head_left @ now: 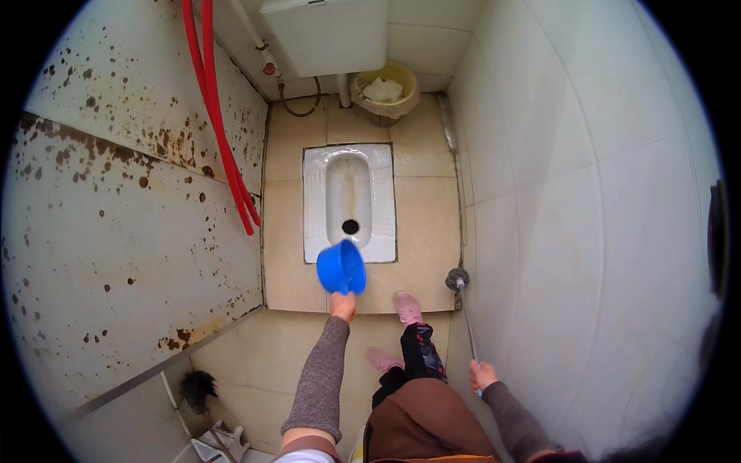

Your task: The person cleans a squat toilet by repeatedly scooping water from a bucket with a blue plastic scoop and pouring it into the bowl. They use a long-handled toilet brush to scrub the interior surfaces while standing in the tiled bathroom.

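My left hand is closed round the handle of a blue plastic water dipper. The dipper is tilted, its opening to the right, over the near edge of a white squat toilet set in the tiled floor. On the right, my right hand grips the long handle of a toilet brush. Its round grey head is by the right wall, at the edge of the raised floor. Whether water is in the dipper is hard to make out.
Two red hoses hang along the rust-spotted left wall. A white cistern and a lined yellow waste bin are at the back. A floor step crosses before my pink shoes. A dark brush stands lower left.
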Action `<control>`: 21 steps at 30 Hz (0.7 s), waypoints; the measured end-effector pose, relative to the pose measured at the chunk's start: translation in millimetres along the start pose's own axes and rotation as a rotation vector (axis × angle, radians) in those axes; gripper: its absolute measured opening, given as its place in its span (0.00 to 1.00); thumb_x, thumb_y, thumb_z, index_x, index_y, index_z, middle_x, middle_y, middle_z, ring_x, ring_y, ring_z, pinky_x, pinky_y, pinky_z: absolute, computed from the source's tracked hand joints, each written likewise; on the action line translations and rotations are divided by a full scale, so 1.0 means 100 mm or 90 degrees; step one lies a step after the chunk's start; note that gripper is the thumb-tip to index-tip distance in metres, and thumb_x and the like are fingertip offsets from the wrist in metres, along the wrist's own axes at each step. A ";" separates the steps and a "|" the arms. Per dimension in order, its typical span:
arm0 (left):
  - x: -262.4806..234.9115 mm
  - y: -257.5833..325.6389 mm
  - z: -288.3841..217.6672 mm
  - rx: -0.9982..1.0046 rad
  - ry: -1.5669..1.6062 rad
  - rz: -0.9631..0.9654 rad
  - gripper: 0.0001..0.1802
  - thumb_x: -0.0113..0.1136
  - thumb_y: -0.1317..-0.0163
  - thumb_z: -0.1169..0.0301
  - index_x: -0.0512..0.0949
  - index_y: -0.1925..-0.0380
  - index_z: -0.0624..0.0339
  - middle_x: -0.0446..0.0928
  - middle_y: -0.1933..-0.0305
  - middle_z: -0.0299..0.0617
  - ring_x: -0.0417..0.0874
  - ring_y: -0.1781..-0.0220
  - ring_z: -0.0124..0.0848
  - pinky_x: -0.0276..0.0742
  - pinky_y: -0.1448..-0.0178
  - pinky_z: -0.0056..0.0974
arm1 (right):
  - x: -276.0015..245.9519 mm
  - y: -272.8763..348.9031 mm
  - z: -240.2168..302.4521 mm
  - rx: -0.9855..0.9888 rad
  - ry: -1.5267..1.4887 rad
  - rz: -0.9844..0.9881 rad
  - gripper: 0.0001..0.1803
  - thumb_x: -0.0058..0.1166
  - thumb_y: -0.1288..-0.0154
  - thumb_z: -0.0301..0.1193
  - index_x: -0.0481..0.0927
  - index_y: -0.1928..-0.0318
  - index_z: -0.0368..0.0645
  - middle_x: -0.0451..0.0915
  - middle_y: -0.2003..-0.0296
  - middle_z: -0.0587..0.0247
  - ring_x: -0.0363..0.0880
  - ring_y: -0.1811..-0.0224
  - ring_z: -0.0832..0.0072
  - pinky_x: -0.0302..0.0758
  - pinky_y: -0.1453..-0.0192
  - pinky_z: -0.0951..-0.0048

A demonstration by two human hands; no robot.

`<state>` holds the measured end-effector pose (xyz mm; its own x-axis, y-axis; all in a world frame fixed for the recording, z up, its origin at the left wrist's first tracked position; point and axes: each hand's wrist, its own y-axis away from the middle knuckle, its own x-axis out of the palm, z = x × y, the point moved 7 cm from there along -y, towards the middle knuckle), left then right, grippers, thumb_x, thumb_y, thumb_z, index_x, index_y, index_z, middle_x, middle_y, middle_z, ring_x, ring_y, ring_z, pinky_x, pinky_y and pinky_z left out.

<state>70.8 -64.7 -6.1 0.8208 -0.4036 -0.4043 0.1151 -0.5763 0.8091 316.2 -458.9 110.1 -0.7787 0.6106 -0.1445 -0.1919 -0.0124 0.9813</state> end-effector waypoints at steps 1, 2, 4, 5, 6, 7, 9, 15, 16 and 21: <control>0.06 -0.02 -0.23 0.063 -0.060 -0.001 0.13 0.52 0.46 0.65 0.73 0.78 0.66 0.75 0.80 0.51 0.79 0.80 0.44 0.73 0.75 0.45 | 0.02 -0.01 0.02 -0.007 0.010 0.003 0.17 0.46 0.34 0.43 0.62 0.71 0.45 0.57 0.90 0.68 0.54 0.93 0.77 0.53 0.91 0.70; -0.09 -0.26 -0.27 0.138 -0.193 -0.058 0.16 0.51 0.46 0.63 0.74 0.72 0.68 0.77 0.73 0.59 0.80 0.69 0.53 0.74 0.62 0.50 | 0.17 0.00 0.03 -0.012 0.026 0.025 0.17 0.46 0.34 0.44 0.62 0.71 0.45 0.57 0.90 0.68 0.54 0.93 0.77 0.53 0.91 0.70; -0.05 -0.08 -0.63 0.153 -0.174 -0.181 0.17 0.49 0.44 0.63 0.75 0.72 0.71 0.77 0.73 0.60 0.80 0.69 0.54 0.74 0.63 0.50 | 0.07 0.08 0.07 -0.010 0.035 -0.004 0.17 0.46 0.34 0.44 0.62 0.71 0.45 0.57 0.90 0.68 0.54 0.93 0.77 0.54 0.91 0.70; -0.14 -0.09 -0.58 0.116 -0.102 -0.175 0.16 0.50 0.44 0.64 0.74 0.72 0.71 0.77 0.73 0.59 0.80 0.71 0.52 0.75 0.66 0.48 | 0.09 0.10 0.12 -0.012 0.043 -0.006 0.17 0.46 0.34 0.44 0.62 0.71 0.45 0.57 0.90 0.68 0.54 0.94 0.77 0.54 0.91 0.70; -0.27 -0.07 -0.50 0.080 -0.028 -0.171 0.16 0.50 0.44 0.65 0.74 0.71 0.71 0.77 0.73 0.59 0.80 0.74 0.50 0.75 0.68 0.47 | 0.11 0.10 0.14 -0.015 0.055 -0.003 0.18 0.46 0.34 0.45 0.63 0.71 0.45 0.57 0.89 0.68 0.54 0.93 0.77 0.54 0.91 0.70; -0.35 0.01 -0.47 0.045 0.045 -0.160 0.15 0.50 0.44 0.65 0.73 0.71 0.71 0.77 0.73 0.58 0.81 0.76 0.48 0.75 0.71 0.45 | 0.08 0.11 0.14 -0.016 0.063 -0.005 0.18 0.45 0.34 0.45 0.63 0.71 0.45 0.57 0.89 0.68 0.55 0.93 0.77 0.54 0.91 0.71; -0.55 0.05 -0.07 -0.030 0.220 -0.097 0.12 0.53 0.43 0.65 0.70 0.71 0.65 0.74 0.79 0.49 0.74 0.87 0.37 0.67 0.84 0.38 | 0.13 0.12 0.18 -0.023 0.087 0.003 0.18 0.45 0.34 0.46 0.63 0.71 0.45 0.58 0.88 0.68 0.55 0.92 0.77 0.54 0.90 0.71; -1.02 0.80 1.42 -0.225 0.583 0.113 0.09 0.52 0.40 0.65 0.65 0.70 0.57 0.68 0.82 0.40 0.67 0.86 0.28 0.55 0.87 0.31 | 0.38 0.25 0.33 -0.066 0.160 0.019 0.18 0.45 0.35 0.46 0.63 0.69 0.44 0.59 0.87 0.67 0.56 0.92 0.77 0.55 0.90 0.69; -1.13 0.94 1.73 -0.245 0.605 0.093 0.09 0.51 0.40 0.65 0.65 0.69 0.57 0.68 0.82 0.41 0.67 0.86 0.28 0.55 0.87 0.31 | 0.45 0.29 0.34 -0.070 0.176 0.025 0.18 0.45 0.35 0.46 0.63 0.69 0.44 0.59 0.87 0.67 0.56 0.92 0.76 0.55 0.90 0.69; -1.38 1.55 2.95 -0.342 0.745 0.029 0.07 0.50 0.40 0.66 0.65 0.68 0.55 0.67 0.81 0.42 0.67 0.86 0.30 0.55 0.87 0.31 | 0.73 0.50 0.39 -0.122 0.264 0.043 0.18 0.45 0.35 0.46 0.64 0.68 0.43 0.58 0.88 0.67 0.56 0.92 0.75 0.56 0.90 0.68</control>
<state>-189.7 -307.8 49.6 0.7979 0.6025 0.0197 0.0594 -0.1112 0.9920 272.8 -384.1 153.8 -0.9589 0.2358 -0.1578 -0.2090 -0.2109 0.9549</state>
